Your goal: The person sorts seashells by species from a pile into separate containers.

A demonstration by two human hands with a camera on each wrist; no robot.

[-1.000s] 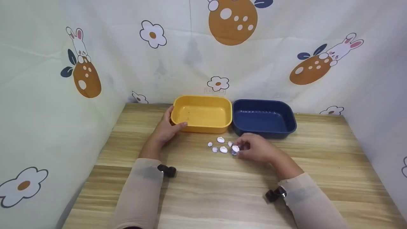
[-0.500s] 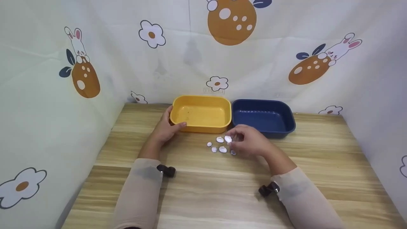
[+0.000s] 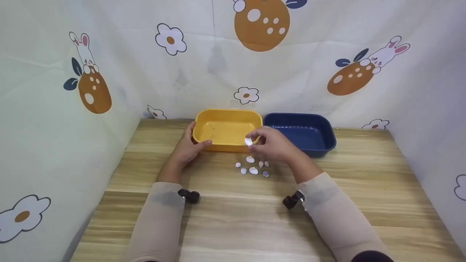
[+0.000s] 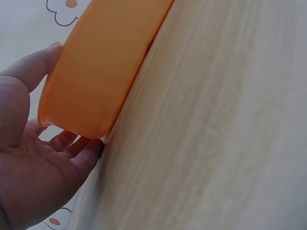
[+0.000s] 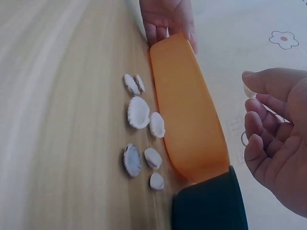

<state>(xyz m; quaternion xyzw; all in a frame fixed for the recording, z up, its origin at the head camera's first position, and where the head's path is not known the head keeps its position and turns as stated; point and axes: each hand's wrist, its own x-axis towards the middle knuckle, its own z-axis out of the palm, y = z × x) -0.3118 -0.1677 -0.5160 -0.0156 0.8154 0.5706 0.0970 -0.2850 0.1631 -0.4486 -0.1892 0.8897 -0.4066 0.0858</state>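
So a white shell (image 3: pixel 248 141) is being pinched between the thumb and fingertips of the right hand (image 3: pixel 275 144), fingers drawn in close around it. It's pretty bright and pale from the head view, but mostly hidden by the thumb in the right wrist view, so its shape can't really be made out. It's seen against the near rim of the yellow bin (image 3: pixel 227 148), close to the right corner; whether it's over the rim or just in front can't be told. The bin's other end is gripped by the left hand (image 3: pixel 186 147), with the thumb laid on the rim and the fingers bent round the outside of the wall. Just in front of the bin, seven loose shells (image 5: pixel 138 113) are scattered on the wood-grain table (image 3: pixel 233 225). They're whitish, small, and mixed in size; hollow insides and ribbed, wavy edges can be seen on the bigger ones, and one is tinted blue-grey inside. A dark blue bin (image 3: pixel 298 134) is set right beside the yellow one, on its right. Beige sleeves (image 3: pixel 162 218) are worn on both arms, and the back is covered by a pale curtain (image 3: pixel 204 72) printed with flowers and bunnies.
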